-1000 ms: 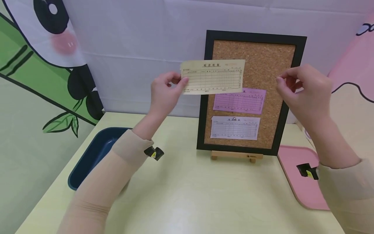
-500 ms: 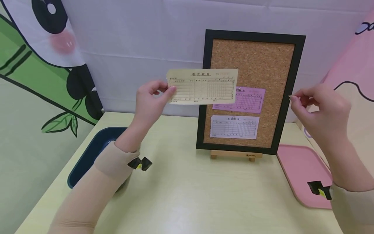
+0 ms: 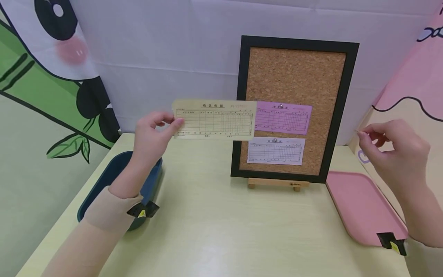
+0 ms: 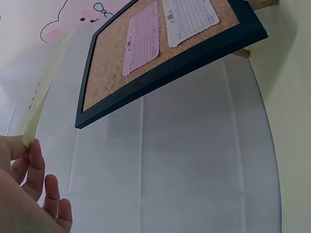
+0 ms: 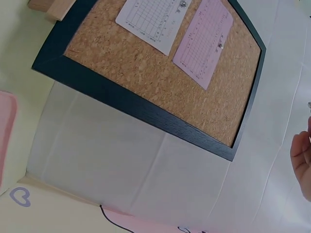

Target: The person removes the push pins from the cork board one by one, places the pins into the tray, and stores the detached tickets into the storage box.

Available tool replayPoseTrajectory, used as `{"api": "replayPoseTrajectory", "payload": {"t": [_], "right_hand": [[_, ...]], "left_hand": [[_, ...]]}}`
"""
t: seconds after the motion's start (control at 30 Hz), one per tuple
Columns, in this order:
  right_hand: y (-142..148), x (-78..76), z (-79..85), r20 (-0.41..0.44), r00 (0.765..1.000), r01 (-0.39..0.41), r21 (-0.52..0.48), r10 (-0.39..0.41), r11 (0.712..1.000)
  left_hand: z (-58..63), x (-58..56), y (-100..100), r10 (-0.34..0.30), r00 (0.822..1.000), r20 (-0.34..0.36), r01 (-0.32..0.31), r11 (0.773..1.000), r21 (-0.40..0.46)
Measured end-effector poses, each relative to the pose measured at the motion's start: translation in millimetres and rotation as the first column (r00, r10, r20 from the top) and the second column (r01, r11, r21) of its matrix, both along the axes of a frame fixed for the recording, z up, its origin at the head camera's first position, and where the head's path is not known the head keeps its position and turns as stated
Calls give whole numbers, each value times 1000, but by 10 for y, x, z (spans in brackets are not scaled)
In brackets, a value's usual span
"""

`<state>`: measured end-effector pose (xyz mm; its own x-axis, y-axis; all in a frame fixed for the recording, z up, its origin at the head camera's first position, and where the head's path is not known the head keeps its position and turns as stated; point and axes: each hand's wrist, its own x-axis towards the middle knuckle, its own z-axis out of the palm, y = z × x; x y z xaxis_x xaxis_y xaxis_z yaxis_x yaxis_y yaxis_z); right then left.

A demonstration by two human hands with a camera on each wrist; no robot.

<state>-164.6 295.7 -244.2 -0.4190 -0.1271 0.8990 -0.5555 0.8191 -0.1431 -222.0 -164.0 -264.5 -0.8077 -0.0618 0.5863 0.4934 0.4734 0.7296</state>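
Observation:
My left hand (image 3: 152, 134) pinches the left edge of a pale yellow receipt slip (image 3: 214, 120) between thumb and fingers, holding it up in front of the cork board's left side. In the left wrist view the slip (image 4: 43, 87) appears nearly edge-on. Right of the board, my right hand (image 3: 398, 154) pinches a tiny metallic pin (image 5: 309, 104), mostly hidden by the fingertips. The black-framed cork board (image 3: 297, 77) carries a purple receipt slip (image 3: 287, 117) above a white one (image 3: 277, 152). Each of these has a small pin near its top edge.
A small wooden easel (image 3: 278, 182) supports the board on the pale table (image 3: 221, 231). On the left a dark blue tray (image 3: 152, 188) stands partly behind my left arm. A pink tray (image 3: 363, 207) lies at the right, under my right forearm. A white cloth (image 3: 166, 46) hangs behind.
Both hands have come down. The left hand has carried the yellow slip leftward, uncovering more of the purple slip. My right hand has moved right, away from the board.

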Motion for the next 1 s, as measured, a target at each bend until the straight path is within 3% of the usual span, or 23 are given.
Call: {"api": "replayPoseTrajectory", "payload": {"t": [0.2,0.37,0.5,0.73,1.0], "right_hand": [[163,39,-115,3,999,45,-42,-45,998],[183,92,-166,5,1000,29,-68,-28,997],[201,131,-214,22,999,29,-76,-27,997],[474,107,-476,69,996,61,-56,-57,997],[682,67,-711,55,998,44,-47,-41,998]], "left_hand": [[-109,75,-176,54,998,37,-52,997,-51],[-136,165,-338,116,988,107,-104,989,-106],[-160,220,-480,159,973,165,-134,979,-154],[-234,243,-764,218,941,260,-166,964,-209],[-304,239,-1038,273,924,267,-190,935,-301]]}}
